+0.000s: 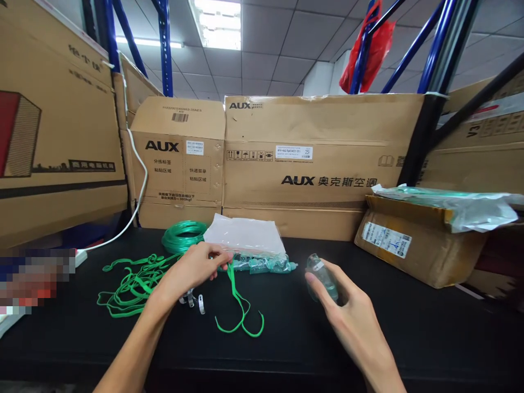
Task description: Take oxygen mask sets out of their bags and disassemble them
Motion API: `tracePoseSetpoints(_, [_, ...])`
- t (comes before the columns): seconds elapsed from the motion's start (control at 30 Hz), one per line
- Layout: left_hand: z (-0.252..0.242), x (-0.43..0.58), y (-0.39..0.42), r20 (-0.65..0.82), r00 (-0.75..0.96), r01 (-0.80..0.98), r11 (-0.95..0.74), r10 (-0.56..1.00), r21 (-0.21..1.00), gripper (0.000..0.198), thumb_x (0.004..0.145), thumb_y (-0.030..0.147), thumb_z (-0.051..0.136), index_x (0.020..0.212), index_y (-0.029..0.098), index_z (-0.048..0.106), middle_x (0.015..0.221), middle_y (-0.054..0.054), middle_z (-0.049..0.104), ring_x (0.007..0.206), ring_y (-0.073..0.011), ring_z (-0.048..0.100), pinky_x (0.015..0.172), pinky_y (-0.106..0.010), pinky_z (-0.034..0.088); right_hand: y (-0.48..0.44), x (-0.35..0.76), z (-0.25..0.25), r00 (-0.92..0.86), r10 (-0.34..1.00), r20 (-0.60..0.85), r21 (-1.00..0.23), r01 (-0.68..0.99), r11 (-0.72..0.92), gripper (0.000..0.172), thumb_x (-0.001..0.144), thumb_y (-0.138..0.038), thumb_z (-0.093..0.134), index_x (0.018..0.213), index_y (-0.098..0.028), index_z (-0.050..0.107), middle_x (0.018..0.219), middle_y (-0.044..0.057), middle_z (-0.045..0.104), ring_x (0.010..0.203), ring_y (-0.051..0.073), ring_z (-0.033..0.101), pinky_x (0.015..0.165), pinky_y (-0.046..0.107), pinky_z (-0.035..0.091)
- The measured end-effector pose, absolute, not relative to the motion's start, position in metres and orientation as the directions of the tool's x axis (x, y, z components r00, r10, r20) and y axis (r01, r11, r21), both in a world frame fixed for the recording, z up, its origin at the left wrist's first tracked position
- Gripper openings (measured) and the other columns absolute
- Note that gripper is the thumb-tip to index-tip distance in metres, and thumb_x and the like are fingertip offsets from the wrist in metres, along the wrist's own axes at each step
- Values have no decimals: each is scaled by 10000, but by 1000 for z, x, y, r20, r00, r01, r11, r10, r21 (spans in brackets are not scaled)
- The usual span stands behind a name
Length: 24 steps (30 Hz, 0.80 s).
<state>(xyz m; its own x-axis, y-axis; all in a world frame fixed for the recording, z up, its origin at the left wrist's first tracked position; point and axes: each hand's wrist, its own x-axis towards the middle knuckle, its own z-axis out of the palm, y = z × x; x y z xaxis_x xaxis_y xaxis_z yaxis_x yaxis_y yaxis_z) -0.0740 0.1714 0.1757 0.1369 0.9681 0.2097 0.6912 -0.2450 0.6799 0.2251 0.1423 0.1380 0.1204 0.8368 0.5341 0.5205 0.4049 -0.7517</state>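
Note:
My left hand (196, 267) is pinched shut on a green elastic strap (239, 305) that hangs down and loops onto the black table (286, 338). My right hand (347, 314) is closed around a clear green-tinted plastic mask piece (321, 275), held just above the table. Between the hands, behind them, lies a stack of clear plastic bags (245, 234) over several small clear green parts (266, 266). Small white clips (195, 302) lie under my left wrist.
A tangle of green straps (131, 286) and a coil of green tubing (184, 234) lie at the left. Large AUX cardboard boxes (311, 164) wall the back. An open carton (417, 245) with bagged green parts stands at the right. A white cable (137, 191) runs down to the left.

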Motion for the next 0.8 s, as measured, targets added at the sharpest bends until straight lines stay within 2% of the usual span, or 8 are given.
tracePoseSetpoints(0.07, [171, -72, 168, 220, 78, 754, -203, 972, 625, 414, 911, 536, 521, 868, 192, 748, 651, -22, 663, 604, -221, 619, 606, -301, 404, 139, 221, 140, 69, 848, 526, -739, 530, 415, 439, 893, -576, 639, 1191, -258, 689, 1133, 56, 771, 1010, 283, 721, 885, 368, 539])
tracePoseSetpoints(0.17, [171, -67, 157, 279, 31, 807, -189, 960, 560, 332, 913, 448, 560, 1089, 228, 735, 860, -45, 727, 781, -256, 654, 734, -330, 424, 135, 216, 142, -21, 856, 517, -726, 519, 451, 382, 916, -547, 621, 1159, -260, 687, 1069, 46, 770, 1015, 270, 715, 857, 337, 547])
tracePoseSetpoints(0.23, [175, -65, 146, 285, 132, 808, -270, 949, 524, 264, 924, 380, 566, 1100, 272, 730, 1034, -35, 725, 942, -259, 643, 830, -328, 427, 132, 213, 143, -62, 858, 511, -721, 512, 466, 366, 923, -538, 611, 1150, -260, 685, 1032, 39, 764, 1034, 266, 705, 853, 324, 547])
tracePoseSetpoints(0.3, [179, -63, 134, 209, 331, 763, -391, 920, 515, 220, 934, 303, 565, 1061, 315, 745, 1083, 0, 706, 1029, -233, 616, 878, -303, 425, 129, 211, 145, -92, 867, 490, -724, 510, 464, 370, 928, -538, 605, 1158, -259, 682, 1010, 36, 757, 1035, 265, 699, 848, 320, 546])
tracePoseSetpoints(0.4, [180, -60, 125, 72, 511, 693, -460, 856, 555, 282, 901, 184, 592, 1047, 352, 766, 1041, 29, 690, 1001, -184, 605, 849, -255, 432, 126, 208, 145, -145, 883, 447, -736, 501, 455, 361, 935, -539, 602, 1153, -260, 673, 984, 29, 743, 1053, 266, 688, 866, 322, 537])
tracePoseSetpoints(0.57, [168, -52, 135, 6, 537, 689, -442, 844, 575, 270, 807, 157, 711, 985, 335, 809, 1021, 18, 694, 890, -171, 617, 723, -232, 435, 127, 203, 143, -203, 889, 411, -764, 455, 457, 344, 929, -543, 619, 1117, -259, 665, 917, 18, 718, 1086, 277, 670, 908, 334, 517])
tracePoseSetpoints(0.7, [169, -46, 140, 50, 506, 706, -447, 861, 549, 101, 816, 246, 762, 888, 293, 813, 959, 15, 699, 880, -182, 612, 719, -239, 426, 124, 197, 147, -243, 895, 374, -813, 379, 442, 357, 921, -543, 635, 1113, -245, 679, 899, 20, 717, 1013, 269, 689, 856, 324, 531])
tracePoseSetpoints(0.8, [174, -43, 139, 173, 462, 689, -474, 870, 548, 102, 901, 279, 693, 906, 271, 794, 919, 18, 707, 931, -188, 613, 800, -256, 415, 120, 192, 151, -290, 891, 349, -877, 233, 420, 384, 903, -545, 666, 1130, -237, 702, 995, 45, 752, 1010, 264, 702, 851, 321, 549])
